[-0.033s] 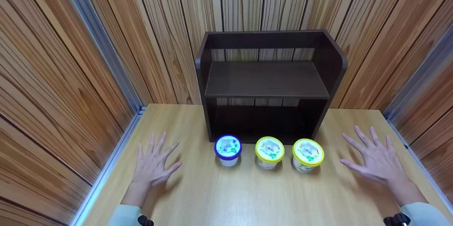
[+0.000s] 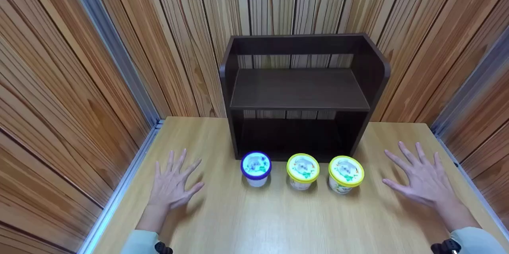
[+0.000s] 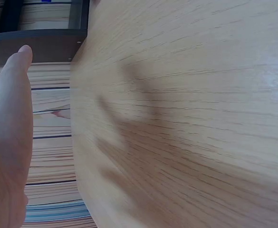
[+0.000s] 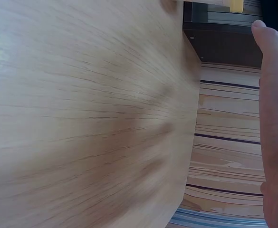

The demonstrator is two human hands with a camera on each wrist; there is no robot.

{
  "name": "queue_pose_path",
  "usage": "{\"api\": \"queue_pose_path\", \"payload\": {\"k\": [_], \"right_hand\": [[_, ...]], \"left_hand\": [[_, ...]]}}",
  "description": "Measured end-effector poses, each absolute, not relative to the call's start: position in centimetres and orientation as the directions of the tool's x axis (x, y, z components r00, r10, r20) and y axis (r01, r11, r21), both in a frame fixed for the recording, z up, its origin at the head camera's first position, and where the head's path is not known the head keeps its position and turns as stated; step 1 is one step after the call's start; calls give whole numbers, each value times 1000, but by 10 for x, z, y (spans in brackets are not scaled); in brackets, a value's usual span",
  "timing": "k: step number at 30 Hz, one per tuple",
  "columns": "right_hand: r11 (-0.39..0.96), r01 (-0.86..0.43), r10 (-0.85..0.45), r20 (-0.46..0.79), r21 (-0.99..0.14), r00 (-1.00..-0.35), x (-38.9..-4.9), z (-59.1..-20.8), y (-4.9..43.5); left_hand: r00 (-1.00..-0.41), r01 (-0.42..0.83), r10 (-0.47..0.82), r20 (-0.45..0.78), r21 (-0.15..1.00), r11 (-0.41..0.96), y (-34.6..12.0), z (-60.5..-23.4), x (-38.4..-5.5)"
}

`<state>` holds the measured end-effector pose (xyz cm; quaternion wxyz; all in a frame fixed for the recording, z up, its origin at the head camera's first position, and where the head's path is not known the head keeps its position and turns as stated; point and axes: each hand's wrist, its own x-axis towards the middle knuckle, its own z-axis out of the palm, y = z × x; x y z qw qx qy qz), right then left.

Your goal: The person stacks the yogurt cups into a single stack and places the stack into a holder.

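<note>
Three small lidded tubs stand upright in a row on the light wood table (image 2: 254, 222). The left tub (image 2: 256, 166) has a dark blue rim; the middle tub (image 2: 303, 169) and the right tub (image 2: 346, 172) have yellow rims, all with patterned lids. To the left of the row, my left hand (image 2: 171, 186) is held palm down with fingers spread, holding nothing. My right hand (image 2: 427, 182) is spread likewise on the other side, nearest the right tub but apart from it. Shadows under both hands suggest they hover over the tabletop.
Behind the tubs stands a dark brown two-tier shelf (image 2: 300, 89), close to the back wood-plank wall (image 2: 199, 47). Plank walls also rise on both sides, with metal strips (image 2: 119, 190) along the table's edges. A yellow tub rim (image 4: 236, 5) peeks into the right wrist view.
</note>
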<state>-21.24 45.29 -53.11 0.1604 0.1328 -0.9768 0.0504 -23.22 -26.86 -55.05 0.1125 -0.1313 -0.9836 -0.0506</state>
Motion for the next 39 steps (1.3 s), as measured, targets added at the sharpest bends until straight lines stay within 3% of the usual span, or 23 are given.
{"api": "queue_pose_path", "payload": {"k": [14, 25, 33, 39], "right_hand": [[955, -296, -282, 318, 3, -905, -216, -514, 443], [937, -349, -323, 343, -13, -882, -221, -511, 416], [933, -358, -323, 351, -37, -879, -223, -509, 404], [930, -346, -286, 347, -125, -894, -223, -515, 398]], "left_hand": [[-933, 303, 276, 230, 90, 949, -254, -547, -238], [-926, 337, 310, 215, 102, 936, -224, -545, -250], [-915, 375, 339, 221, 149, 915, -205, -547, -253], [-924, 365, 322, 208, 219, 905, -195, -555, -255]]}}
